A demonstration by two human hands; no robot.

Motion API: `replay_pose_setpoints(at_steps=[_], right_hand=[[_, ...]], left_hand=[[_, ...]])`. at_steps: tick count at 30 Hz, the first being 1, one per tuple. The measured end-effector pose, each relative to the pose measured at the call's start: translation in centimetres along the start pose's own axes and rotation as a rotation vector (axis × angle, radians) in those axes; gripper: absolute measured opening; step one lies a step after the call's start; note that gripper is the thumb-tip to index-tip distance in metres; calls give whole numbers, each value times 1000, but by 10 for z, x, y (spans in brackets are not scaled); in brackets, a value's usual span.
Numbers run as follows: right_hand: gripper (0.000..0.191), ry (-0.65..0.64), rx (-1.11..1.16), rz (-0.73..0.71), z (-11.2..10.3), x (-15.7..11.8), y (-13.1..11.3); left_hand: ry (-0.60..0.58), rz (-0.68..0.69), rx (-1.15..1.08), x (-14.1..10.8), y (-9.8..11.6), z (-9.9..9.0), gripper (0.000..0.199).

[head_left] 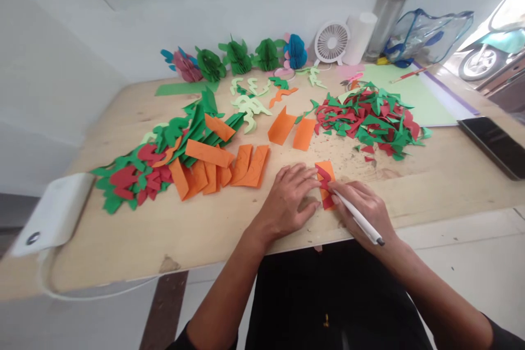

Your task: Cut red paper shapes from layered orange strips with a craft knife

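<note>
My right hand (363, 210) is closed around a white pen (359, 217), its tip at the paper and its dark end toward me. Under the pen tip lies an orange paper piece (327, 166) with a red wavy paper cutout (324, 175) on top of it. My left hand (293, 197) rests flat from the left, its fingertips pressing on the cutout's left edge. Left of that hand lie several folded orange papers (250, 167), some with drawn wavy lines. Two more orange folded pieces (281, 127) lie farther back.
Green and red cutouts (123, 178) are piled at the left; a heap of red and green scraps (369, 117) lies at the right. Along the wall stand paper honeycomb figures (238, 56), a small fan (331, 42) and a bottle (391, 19). A phone (496, 145) and white device (55, 216) flank the table.
</note>
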State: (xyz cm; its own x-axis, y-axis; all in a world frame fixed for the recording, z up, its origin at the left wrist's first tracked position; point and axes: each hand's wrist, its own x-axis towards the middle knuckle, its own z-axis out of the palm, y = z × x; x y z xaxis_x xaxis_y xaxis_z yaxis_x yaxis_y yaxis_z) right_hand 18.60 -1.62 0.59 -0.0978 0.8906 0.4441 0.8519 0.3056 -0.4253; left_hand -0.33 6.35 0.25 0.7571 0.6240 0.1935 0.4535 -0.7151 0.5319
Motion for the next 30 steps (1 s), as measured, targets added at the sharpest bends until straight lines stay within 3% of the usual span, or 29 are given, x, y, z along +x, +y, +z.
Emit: replay_pose_setpoints(at_steps=[10,30], right_hand=[[21,37,14,-57,1,1,2],[20,16,13,-32,0,1,3]], left_hand=[[-18,23,-62,-20,19,-6,30],[-181,74,28,-17,8,-9,34]])
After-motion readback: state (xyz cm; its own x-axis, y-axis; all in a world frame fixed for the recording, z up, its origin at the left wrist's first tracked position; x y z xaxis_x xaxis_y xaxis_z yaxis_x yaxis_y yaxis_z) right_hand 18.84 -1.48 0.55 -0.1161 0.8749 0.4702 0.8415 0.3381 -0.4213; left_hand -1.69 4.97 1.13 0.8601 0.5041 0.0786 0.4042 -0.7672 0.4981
